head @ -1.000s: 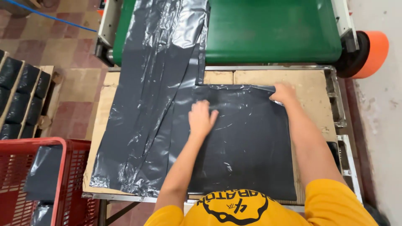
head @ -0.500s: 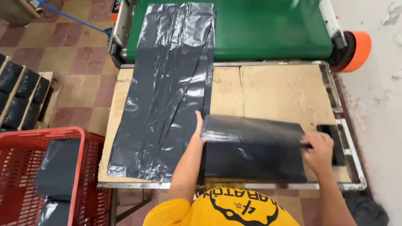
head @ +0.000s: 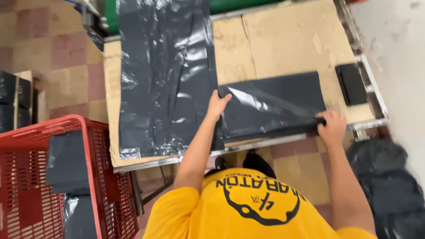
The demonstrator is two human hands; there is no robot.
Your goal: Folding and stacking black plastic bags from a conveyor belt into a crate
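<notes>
On the cardboard-topped surface [head: 283,40], a folded black plastic bag [head: 274,104] lay along the near edge, well right of centre. The left hand [head: 218,104] rested flat on the bag's left end, fingers together and pressing down, not gripping. The right hand [head: 332,127] was closed on the bag's lower right corner, pinching the folded edge at the rim of the surface. Just left of the folded bag, a long unfolded black bag [head: 166,75] stretched away across the surface toward a green belt [head: 239,4]. A small black pad [head: 352,84] lay near the right rim. Beside the surface stood a red basket [head: 95,177] holding folded black bags [head: 66,163].
</notes>
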